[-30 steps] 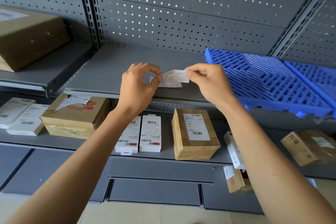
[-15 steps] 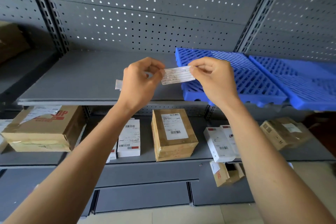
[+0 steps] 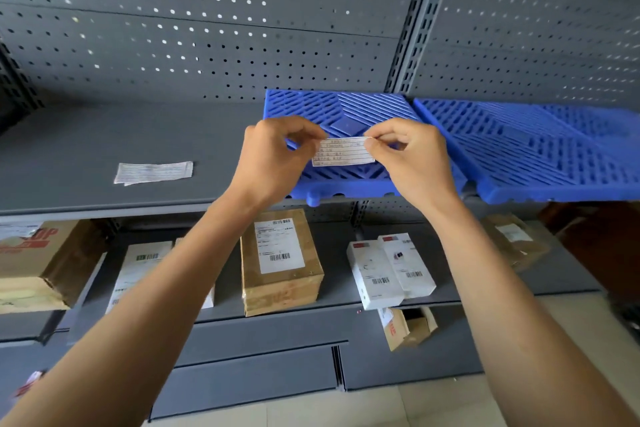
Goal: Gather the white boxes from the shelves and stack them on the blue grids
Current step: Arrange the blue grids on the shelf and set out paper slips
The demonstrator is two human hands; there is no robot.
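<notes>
At the middle of the frame your left hand point(image 3: 273, 156) and right hand point(image 3: 412, 158) pinch the two ends of a small paper label point(image 3: 343, 151), held over the nearer blue grid point(image 3: 343, 107). A second blue grid point(image 3: 540, 149) lies to its right. Another label point(image 3: 153, 172) lies on the grey shelf point(image 3: 86, 149) at left. Lower down, two white boxes point(image 3: 391, 270) sit side by side, right of a brown box point(image 3: 280, 262).

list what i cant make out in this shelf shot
Head view only:
- Print on the paper slip pinched by the left hand and right hand: too small.
- White box on the lower shelf: partly behind the left forearm.
- Right blue grid: cut off by the right edge.
- Brown carton: cut off at left.
</notes>
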